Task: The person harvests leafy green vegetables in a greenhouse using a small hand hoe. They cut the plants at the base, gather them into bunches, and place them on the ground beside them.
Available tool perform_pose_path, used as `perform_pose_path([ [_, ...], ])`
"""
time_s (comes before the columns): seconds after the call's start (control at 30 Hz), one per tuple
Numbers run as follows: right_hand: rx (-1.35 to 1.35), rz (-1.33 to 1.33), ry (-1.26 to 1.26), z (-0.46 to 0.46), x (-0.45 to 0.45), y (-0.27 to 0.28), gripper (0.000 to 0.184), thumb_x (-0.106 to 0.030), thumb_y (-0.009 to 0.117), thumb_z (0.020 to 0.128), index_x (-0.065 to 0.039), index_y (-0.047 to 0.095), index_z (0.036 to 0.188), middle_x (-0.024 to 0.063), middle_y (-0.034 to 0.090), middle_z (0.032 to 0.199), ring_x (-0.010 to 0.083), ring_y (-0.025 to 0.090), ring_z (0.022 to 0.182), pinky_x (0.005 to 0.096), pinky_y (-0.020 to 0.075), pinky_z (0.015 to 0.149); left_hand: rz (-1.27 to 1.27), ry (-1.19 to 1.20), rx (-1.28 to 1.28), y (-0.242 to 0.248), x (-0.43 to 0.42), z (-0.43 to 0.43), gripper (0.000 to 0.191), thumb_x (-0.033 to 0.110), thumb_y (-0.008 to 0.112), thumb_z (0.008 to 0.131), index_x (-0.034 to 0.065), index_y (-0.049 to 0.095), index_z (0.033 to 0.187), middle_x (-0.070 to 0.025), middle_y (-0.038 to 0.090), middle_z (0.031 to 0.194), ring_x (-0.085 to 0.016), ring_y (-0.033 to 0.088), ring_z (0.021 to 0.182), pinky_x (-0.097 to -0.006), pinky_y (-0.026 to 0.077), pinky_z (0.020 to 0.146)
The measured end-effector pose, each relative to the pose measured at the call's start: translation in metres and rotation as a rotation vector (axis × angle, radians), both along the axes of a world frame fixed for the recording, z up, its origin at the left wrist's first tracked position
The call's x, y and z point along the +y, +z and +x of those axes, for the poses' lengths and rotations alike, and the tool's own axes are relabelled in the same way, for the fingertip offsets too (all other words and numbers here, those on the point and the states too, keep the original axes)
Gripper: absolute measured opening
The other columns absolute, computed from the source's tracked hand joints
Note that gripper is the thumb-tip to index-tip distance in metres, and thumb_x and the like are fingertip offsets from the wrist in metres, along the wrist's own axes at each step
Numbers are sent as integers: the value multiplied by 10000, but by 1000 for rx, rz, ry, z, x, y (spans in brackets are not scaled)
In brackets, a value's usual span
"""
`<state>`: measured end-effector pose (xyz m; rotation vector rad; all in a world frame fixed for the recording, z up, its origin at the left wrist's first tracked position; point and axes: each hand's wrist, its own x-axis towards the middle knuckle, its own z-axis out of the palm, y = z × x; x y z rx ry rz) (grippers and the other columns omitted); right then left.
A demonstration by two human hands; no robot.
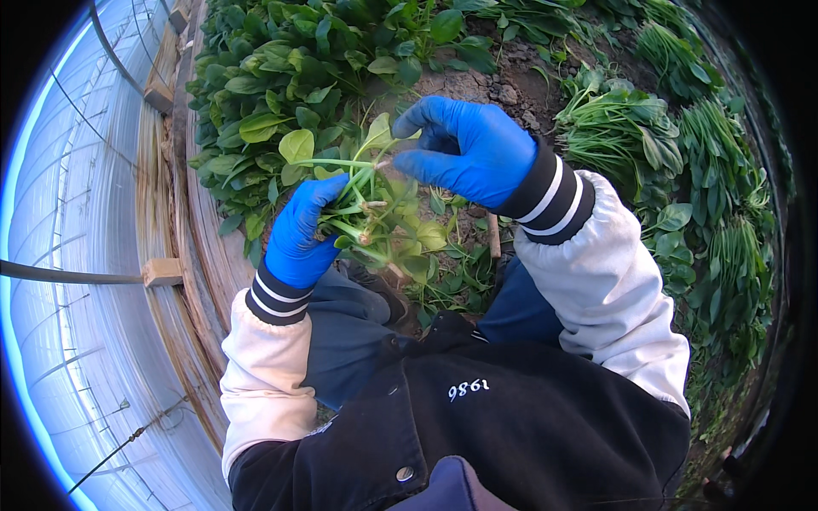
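Note:
My left hand point(305, 231), in a blue glove, grips a small bunch of spinach plants point(358, 211). Their pale pinkish root ends point right, and some of the leaves are yellowish. Just above and right of the bunch is my right hand point(470, 150), also blue-gloved. Its thumb and index finger are curved with a gap between the tips. The thumb tip lies close to the uppermost root, and a pale leaf point(378, 132) reaches the index fingertip; whether either is touched is unclear.
Dense spinach point(281, 83) grows ahead and to the left. Cut bunches point(613, 124) lie in rows along the right. A short wooden stick or handle point(494, 235) shows beside my right knee. Timber boards point(192, 191) and plastic greenhouse sheeting point(83, 223) border the left side.

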<state>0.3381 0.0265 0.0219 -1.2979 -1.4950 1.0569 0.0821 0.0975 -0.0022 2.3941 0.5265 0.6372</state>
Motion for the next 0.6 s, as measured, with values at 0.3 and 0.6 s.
perform_pose_path([
  [0.3,-30,178,-56,-24,-2,-11,401,-158,715,813,-46,566,1168,61,638,790,104,621,701,255,513,669,219,11,169,5,-5,4,767,-93,719,598,74,473,1305,-151,580,1099,-352,574,992,-384,475,843],
  [0.6,387,56,106,-21,5,-16,332,-67,630,851,-67,581,1180,-14,598,797,60,566,711,221,477,685,-71,3,-85,-12,-6,-2,672,-28,742,742,78,398,1309,-88,532,1167,-185,559,1045,-313,469,897],
])
